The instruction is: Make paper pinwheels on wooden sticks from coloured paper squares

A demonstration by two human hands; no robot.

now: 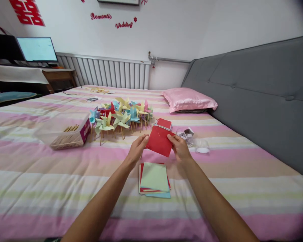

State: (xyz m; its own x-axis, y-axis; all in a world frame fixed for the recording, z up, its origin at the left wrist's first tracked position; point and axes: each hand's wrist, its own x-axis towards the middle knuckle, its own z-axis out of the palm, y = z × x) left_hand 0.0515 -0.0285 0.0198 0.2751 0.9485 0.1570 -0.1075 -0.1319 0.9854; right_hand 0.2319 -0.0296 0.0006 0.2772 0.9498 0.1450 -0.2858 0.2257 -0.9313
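A square sheet of red paper (160, 141) is held up over the bed, slightly tilted. My left hand (138, 146) pinches its left edge between thumb and fingers. At its right edge, my right hand (179, 146) grips the same sheet. Just beyond it lies a small stack of paper squares (164, 123) with red on top. Nearer to me, between my forearms, rests a loose pile of coloured paper squares (155, 176), pale green uppermost, with red and blue edges showing.
Several paper pinwheels (121, 117) on sticks are grouped at centre left. Beside them a clear plastic box (65, 132) on its side holds wooden sticks. Small clear containers (202, 147) sit right of my right hand. A pink pillow (189, 99) lies against the grey headboard (255, 80).
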